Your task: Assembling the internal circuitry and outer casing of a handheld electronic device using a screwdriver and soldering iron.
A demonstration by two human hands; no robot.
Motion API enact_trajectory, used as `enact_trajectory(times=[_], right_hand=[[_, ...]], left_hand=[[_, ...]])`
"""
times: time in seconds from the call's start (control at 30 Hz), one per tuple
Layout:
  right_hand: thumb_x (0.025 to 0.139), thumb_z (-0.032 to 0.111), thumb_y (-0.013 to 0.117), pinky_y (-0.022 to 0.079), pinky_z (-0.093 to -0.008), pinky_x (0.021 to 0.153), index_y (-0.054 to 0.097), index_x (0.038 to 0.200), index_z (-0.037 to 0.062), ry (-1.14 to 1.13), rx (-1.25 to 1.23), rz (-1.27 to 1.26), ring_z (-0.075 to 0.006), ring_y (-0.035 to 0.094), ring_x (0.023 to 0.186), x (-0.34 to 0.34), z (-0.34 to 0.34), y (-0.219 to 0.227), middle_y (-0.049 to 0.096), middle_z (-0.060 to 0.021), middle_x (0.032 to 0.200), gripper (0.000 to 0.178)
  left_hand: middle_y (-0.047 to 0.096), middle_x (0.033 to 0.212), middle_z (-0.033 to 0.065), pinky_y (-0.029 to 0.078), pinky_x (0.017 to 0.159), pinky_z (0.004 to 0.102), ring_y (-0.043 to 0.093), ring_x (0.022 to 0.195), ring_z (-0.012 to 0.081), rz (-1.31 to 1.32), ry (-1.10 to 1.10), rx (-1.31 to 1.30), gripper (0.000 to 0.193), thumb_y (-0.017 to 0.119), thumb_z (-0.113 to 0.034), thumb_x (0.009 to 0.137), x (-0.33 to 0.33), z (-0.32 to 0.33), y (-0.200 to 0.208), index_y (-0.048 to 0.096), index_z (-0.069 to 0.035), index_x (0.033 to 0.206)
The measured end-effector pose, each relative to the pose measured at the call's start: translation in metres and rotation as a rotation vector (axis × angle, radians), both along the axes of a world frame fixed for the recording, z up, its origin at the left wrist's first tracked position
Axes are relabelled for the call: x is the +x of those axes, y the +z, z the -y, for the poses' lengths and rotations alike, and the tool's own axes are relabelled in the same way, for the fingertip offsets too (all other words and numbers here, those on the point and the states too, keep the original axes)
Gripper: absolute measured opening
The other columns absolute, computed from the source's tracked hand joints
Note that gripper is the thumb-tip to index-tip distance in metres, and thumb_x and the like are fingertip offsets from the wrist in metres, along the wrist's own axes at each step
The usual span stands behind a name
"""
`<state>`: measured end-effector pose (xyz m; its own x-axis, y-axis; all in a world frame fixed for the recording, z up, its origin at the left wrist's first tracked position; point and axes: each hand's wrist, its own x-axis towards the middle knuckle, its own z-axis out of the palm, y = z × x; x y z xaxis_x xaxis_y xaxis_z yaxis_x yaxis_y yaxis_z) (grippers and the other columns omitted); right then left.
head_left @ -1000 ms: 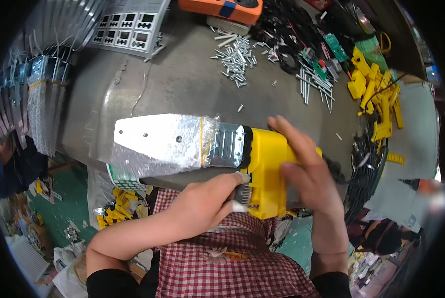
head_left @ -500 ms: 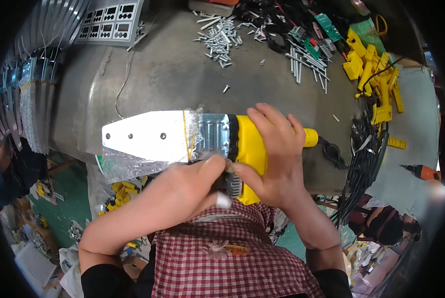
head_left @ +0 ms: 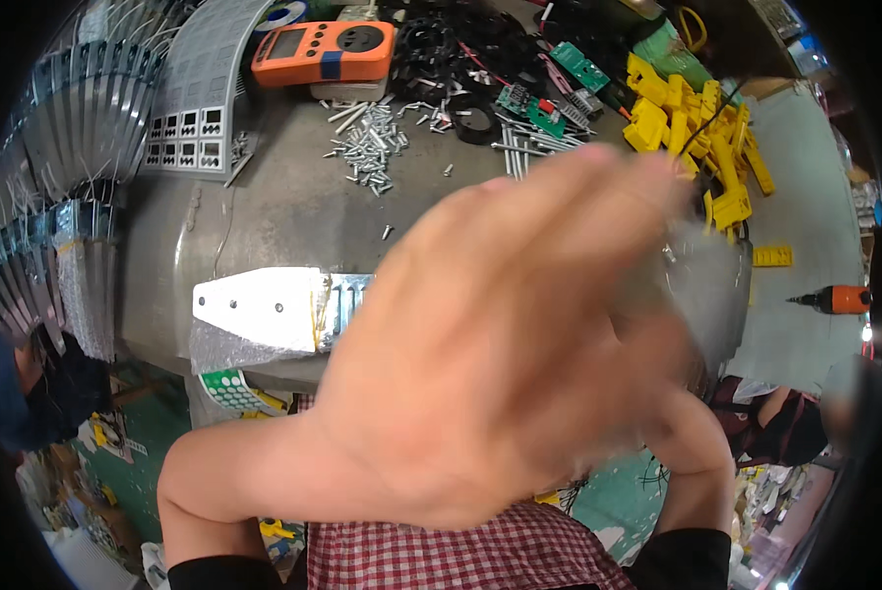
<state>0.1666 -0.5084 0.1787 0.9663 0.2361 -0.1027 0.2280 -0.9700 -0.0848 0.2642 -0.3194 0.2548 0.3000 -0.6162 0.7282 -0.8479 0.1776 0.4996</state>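
Note:
My left hand (head_left: 480, 344) is raised close to the camera, large and smeared by motion. It covers the middle of the view; whether it holds anything does not show. My right hand (head_left: 652, 369) is mostly hidden behind it and blurred too. By the fingers, a greyish translucent smear (head_left: 711, 285) crosses the bench's right side; I cannot make out what it is. Beneath my left hand lies a power tool's white tapered plate (head_left: 254, 307) with dark holes, partly in bubble wrap, with a yellow band round it. Part of its ridged bluish metal section shows; the yellow body is hidden.
Loose screws (head_left: 367, 147) lie near an orange multimeter (head_left: 325, 54) at the back. Yellow plastic parts (head_left: 701, 128) and green circuit boards (head_left: 578, 67) are heaped far right. Bundled metal strips (head_left: 87, 265) stand left. An orange-and-black screwdriver (head_left: 839, 299) rests on the right-hand surface.
Both hands have left the tool's yellow body. My left hand has risen toward the camera and to the right, my right hand now behind it. The view has shifted, bringing the multimeter into sight.

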Motion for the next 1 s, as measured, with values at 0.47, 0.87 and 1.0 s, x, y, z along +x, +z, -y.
enact_trajectory(times=[0.47, 0.87, 1.0], right_hand=[[0.072, -0.001, 0.059, 0.048, -0.0391, 0.075, 0.057, 0.090, 0.0024, 0.404, 0.232, 0.268, -0.0316, 0.057, 0.089, 0.145, -0.005, -0.004, 0.057, -0.0132, 0.091, 0.018], [0.075, 0.006, 0.054, 0.053, -0.0395, 0.066, 0.060, 0.078, 0.0000, 0.113, 0.043, 0.471, -0.0306, 0.064, 0.074, 0.184, -0.028, -0.018, 0.062, -0.0139, 0.079, 0.009], [0.073, 0.003, 0.057, 0.051, -0.0367, 0.061, 0.060, 0.082, 0.0011, 0.090, 0.368, 0.304, -0.0250, 0.062, 0.068, 0.162, -0.020, 0.012, 0.063, -0.0110, 0.081, 0.010]], left_hand=[[0.056, 0.086, 0.0142, 0.050, 0.069, 0.0406, 0.059, 0.081, 0.0328, 0.013, 0.435, 0.932, 0.018, 0.063, -0.008, 0.072, 0.055, -0.023, -0.064, 0.054, -0.004, 0.087], [0.057, 0.082, 0.0126, 0.052, 0.066, 0.0360, 0.061, 0.075, 0.0298, -0.255, 0.217, 0.502, 0.022, 0.066, -0.001, 0.071, 0.040, -0.040, -0.045, 0.059, -0.003, 0.091], [0.058, 0.086, 0.0104, 0.051, 0.066, 0.0351, 0.061, 0.076, 0.0264, -0.319, -0.076, 0.434, 0.025, 0.073, -0.006, 0.069, -0.012, -0.068, -0.047, 0.059, -0.003, 0.090]])
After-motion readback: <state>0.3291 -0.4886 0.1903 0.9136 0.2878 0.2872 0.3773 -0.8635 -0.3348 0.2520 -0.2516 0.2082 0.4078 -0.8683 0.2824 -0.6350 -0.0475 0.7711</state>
